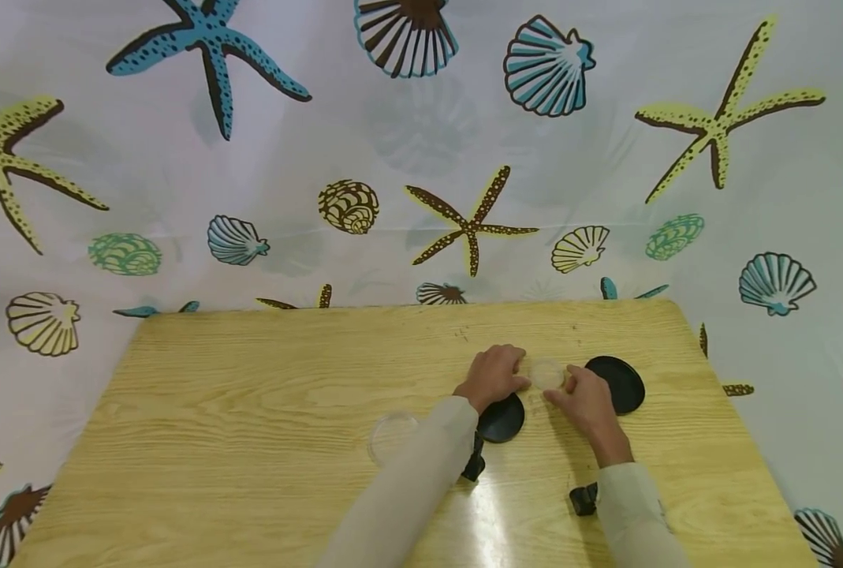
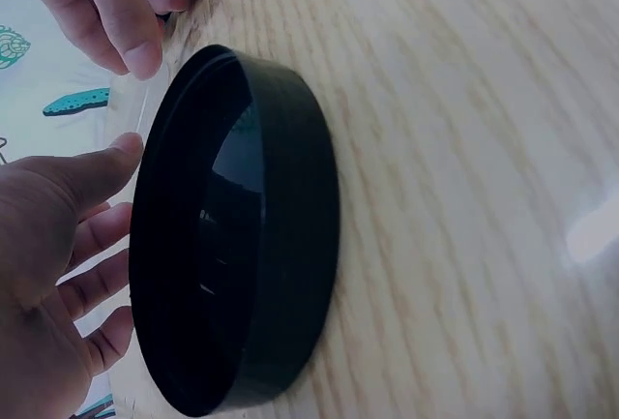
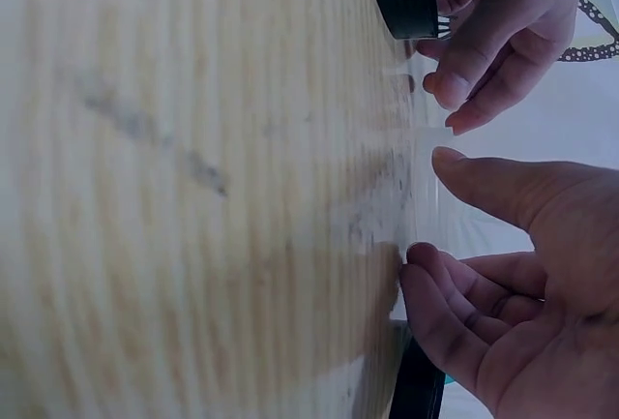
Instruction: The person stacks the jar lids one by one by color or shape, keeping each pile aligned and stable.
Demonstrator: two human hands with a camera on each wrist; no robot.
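Two hands (image 1: pixel 494 375) (image 1: pixel 583 398) at woodgrain table (image 1: pixel 251 379), seashell-print backdrop (image 1: pixel 421 134)

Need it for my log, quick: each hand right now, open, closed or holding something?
Left hand: open, beside the small clear dish.
Right hand: at that dish's edge; gripping or not cannot be told.

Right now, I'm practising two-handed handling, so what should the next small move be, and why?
I'd probably firm up the right grip gently on the small clear dish: it is bent around the dish's edge, and the left grip sits close on the other side. With a near black dish and a far black dish nearby, a steady hold seems wise.
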